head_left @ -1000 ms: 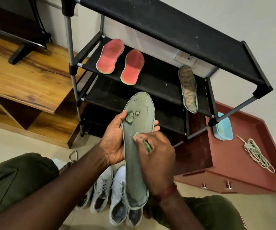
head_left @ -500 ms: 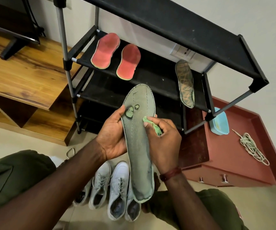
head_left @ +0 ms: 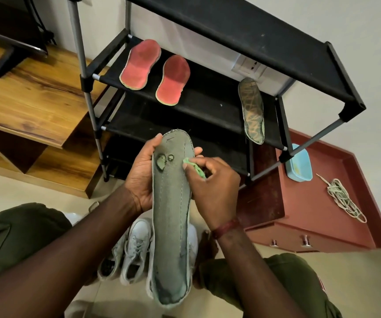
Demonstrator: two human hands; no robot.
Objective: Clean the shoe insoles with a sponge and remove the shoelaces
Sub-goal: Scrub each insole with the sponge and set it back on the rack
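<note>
The grey-green insole (head_left: 171, 214) is held up in front of the person, toe end toward the shoe rack (head_left: 208, 106) and heel end low over the white shoes (head_left: 136, 244) on the floor. The left hand (head_left: 139, 180) cups it from behind near the toe, its grip clamped on the insole's edges. The right hand (head_left: 212, 187) has its grip pinched together on a small green sponge (head_left: 196, 168), which is pressed to the insole's right side just beside two worn patches.

The step in hand looks like the sponge-cleaning of this insole, with the toe area being worked. The next move probably calls for a firm hold with the left hand while the sponge travels down toward the darker heel (which looks like the dirtiest part).

Two red insoles (head_left: 139, 65) and a patterned insole (head_left: 252, 111) lie on the rack's middle shelf, apparently finished with. To the right, a blue tub (head_left: 299, 165) and a loose bundle of shoelaces (head_left: 343, 200) sit on a red cabinet (head_left: 311, 221). The shoes on the floor have laces threaded in them, so that part of the job seems unfinished.
</note>
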